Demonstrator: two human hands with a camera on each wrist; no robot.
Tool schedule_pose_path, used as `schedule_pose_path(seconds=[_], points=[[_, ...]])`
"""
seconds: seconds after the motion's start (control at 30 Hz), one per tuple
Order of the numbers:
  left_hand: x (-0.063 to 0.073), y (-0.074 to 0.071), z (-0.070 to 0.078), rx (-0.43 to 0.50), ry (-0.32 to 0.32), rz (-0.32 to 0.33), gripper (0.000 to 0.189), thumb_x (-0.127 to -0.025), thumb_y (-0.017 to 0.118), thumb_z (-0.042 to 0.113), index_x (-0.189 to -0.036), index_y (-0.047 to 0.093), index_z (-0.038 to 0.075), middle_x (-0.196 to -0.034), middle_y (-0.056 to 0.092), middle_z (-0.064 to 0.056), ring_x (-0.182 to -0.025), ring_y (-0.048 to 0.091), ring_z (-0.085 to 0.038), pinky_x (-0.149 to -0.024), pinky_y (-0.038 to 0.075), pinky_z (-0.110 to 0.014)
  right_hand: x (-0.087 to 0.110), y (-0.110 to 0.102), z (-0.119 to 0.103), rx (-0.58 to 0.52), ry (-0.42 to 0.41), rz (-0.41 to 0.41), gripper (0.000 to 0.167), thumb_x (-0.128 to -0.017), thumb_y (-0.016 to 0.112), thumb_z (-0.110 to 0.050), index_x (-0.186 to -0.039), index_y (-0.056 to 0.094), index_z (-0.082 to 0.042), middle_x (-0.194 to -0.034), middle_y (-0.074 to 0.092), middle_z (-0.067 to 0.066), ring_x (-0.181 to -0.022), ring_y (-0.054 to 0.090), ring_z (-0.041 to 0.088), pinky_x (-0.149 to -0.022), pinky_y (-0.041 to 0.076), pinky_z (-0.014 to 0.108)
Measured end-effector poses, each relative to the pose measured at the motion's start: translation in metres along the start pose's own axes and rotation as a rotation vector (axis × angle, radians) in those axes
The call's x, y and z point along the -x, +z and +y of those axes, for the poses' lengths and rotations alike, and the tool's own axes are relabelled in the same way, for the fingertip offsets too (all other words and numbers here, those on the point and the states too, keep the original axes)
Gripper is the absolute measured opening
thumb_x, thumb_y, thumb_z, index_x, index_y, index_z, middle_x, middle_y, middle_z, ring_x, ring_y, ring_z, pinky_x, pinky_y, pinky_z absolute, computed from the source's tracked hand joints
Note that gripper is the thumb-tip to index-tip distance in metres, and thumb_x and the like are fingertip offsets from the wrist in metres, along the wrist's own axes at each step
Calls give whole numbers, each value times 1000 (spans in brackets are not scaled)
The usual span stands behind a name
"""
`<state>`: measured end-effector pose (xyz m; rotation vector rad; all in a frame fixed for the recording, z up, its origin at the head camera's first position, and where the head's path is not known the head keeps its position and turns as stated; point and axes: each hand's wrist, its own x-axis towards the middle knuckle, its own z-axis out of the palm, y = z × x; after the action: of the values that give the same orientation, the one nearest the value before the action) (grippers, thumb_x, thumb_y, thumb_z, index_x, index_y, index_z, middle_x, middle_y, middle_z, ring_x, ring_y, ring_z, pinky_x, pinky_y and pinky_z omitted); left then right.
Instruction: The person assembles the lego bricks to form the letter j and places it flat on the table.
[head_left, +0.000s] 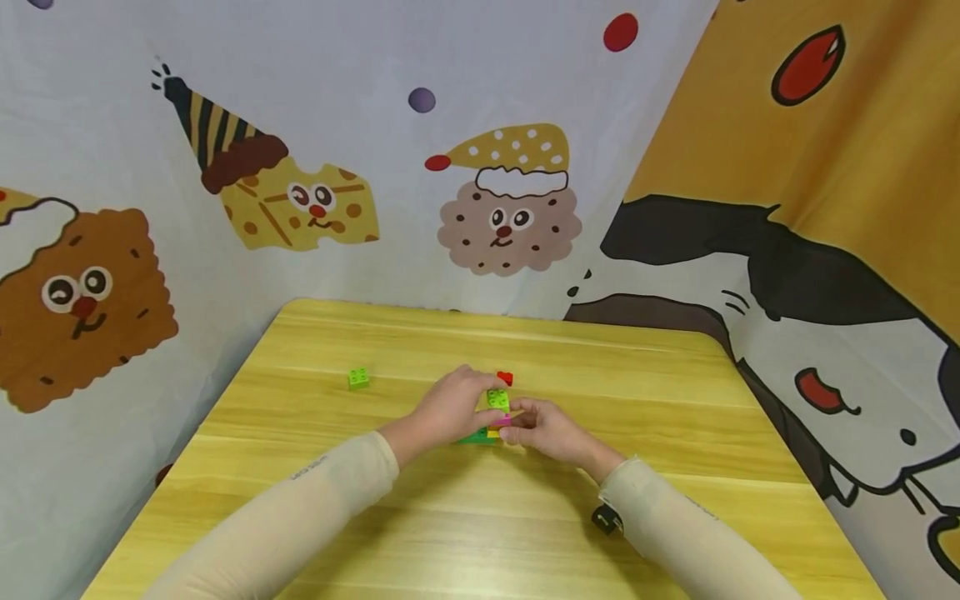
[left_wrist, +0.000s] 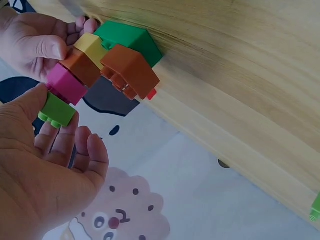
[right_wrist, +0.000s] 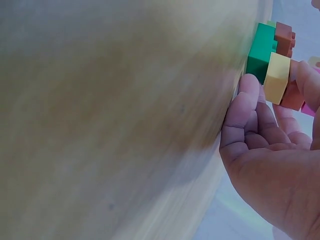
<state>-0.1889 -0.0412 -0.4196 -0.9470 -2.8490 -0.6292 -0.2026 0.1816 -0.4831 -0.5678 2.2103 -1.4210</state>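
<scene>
Both hands are at a stack of toy building bricks in the middle of the table. At its base lies a long green brick [left_wrist: 131, 40], bearing an orange-brown brick [left_wrist: 130, 70] on one end and a yellow brick [left_wrist: 91, 48] on the other. Above the yellow one come another orange brick [left_wrist: 82, 67], a magenta brick [left_wrist: 66, 86] and a light green brick [left_wrist: 57, 109] on top. My left hand [head_left: 453, 406] pinches the light green brick between thumb and fingers. From the other side, my right hand [head_left: 552, 431] holds the stack with thumb and fingers around the orange brick.
A red brick [head_left: 505, 378] lies just behind the stack. Farther left on the wooden table [head_left: 450, 533] sits a loose light green brick [head_left: 358, 379]. Printed cloth [head_left: 337, 83] hangs behind the table. A small black device [head_left: 606, 518] shows by the right wrist.
</scene>
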Motion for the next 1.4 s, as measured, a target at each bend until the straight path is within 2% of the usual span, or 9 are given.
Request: schedule_pose_path(seconds=[0.17,0.3,0.47,0.77,0.87,1.1,1.23,1.4], points=[[-1,0,1,4,9,-10,48,-88,76,40,-129,65,17,-115,69,6,-91,55,-14,-88,51,-35,0,1,-2,-21,-1,0,37,-93,71,-29,-125,62,-12,-111,70,8,-101,65,21,-85,54,44],[-2,1,1,6,8,-19,48,-88,76,39,-129,65,16,-116,69,4,-94,57,-16,-87,52,-34,1,2,-2,-15,-8,-1,36,-93,71,-28,-124,62,-11,-110,70,10,-98,65,22,-84,53,46],[-2,3,3,16,-14,-31,46,-88,77,36,-128,63,17,-117,68,2,-99,60,-19,-85,53,-35,1,1,-1,-8,-2,-6,35,-93,72,-30,-123,63,-13,-109,70,9,-97,66,21,-82,54,43],[-3,4,4,51,-46,-40,45,-88,77,33,-128,63,16,-108,68,2,-97,60,-17,-84,53,-33,-1,1,2,-14,-7,-6,37,-93,71,-32,-124,62,-13,-110,70,8,-98,65,21,-84,54,41],[-3,4,4,66,-47,-40,45,-88,77,33,-128,64,16,-105,68,2,-93,59,-15,-83,52,-32,-1,1,1,-23,-11,2,36,-93,71,-30,-124,62,-12,-110,70,10,-97,65,21,-84,54,42],[-5,3,7,55,-33,-35,43,-87,79,31,-125,67,15,-96,70,3,-85,60,-12,-79,52,-28,10,4,-23,-51,-2,2,28,-96,68,-16,-121,62,-7,-113,67,22,-97,64,23,-89,50,53],[-7,3,9,62,-38,-35,43,-86,80,29,-124,67,13,-86,70,4,-69,55,-9,-70,51,-25,4,4,-11,-46,6,9,28,-95,68,-16,-122,62,-9,-113,67,20,-97,64,23,-89,50,53],[-7,5,9,106,-47,-50,41,-87,79,26,-123,65,11,-85,69,3,-52,46,-4,-54,46,-19,0,4,0,-46,6,22,31,-94,70,-21,-123,62,-11,-111,69,13,-98,64,22,-87,52,49]])
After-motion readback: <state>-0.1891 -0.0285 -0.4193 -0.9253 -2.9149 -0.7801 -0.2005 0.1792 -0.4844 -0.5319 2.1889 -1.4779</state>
